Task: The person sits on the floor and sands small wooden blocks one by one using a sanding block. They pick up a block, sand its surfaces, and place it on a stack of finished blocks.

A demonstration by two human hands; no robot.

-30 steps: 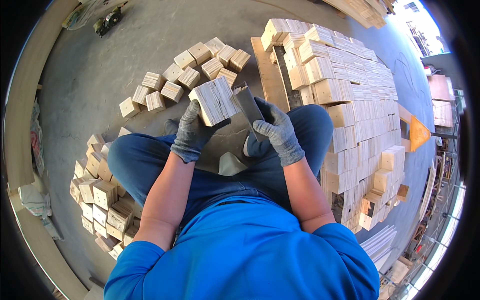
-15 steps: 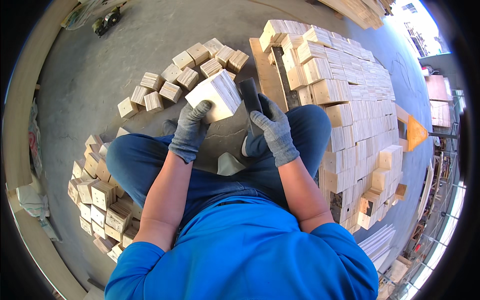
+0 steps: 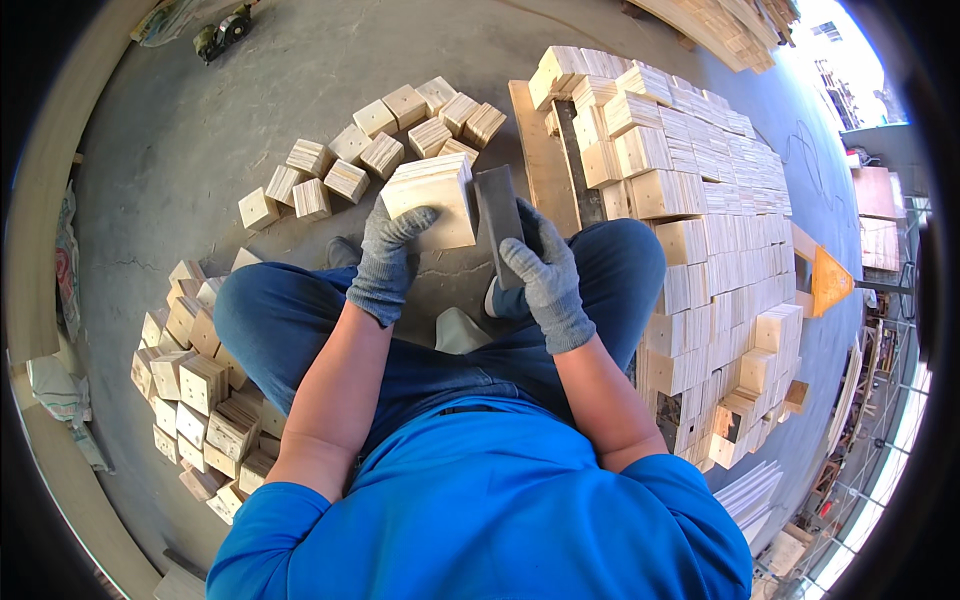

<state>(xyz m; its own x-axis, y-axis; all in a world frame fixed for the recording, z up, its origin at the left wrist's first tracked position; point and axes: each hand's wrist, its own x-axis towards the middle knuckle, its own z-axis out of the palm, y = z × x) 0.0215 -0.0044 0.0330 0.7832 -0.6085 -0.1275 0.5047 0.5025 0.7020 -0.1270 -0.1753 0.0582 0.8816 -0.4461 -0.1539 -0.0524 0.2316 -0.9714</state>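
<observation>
One wooden block (image 3: 447,198) tight in left hand (image 3: 384,252), one dark bar (image 3: 494,213) tight in right hand (image 3: 546,275).

Bright daylight, with bent edges.
White glare (image 3: 848,45) fills the upper right, and the floor (image 3: 825,195) near it shines bluish. A soft shadow sits between the legs (image 3: 290,325). The middle looks clear; a board (image 3: 48,200) at left curves by the black rim.
</observation>
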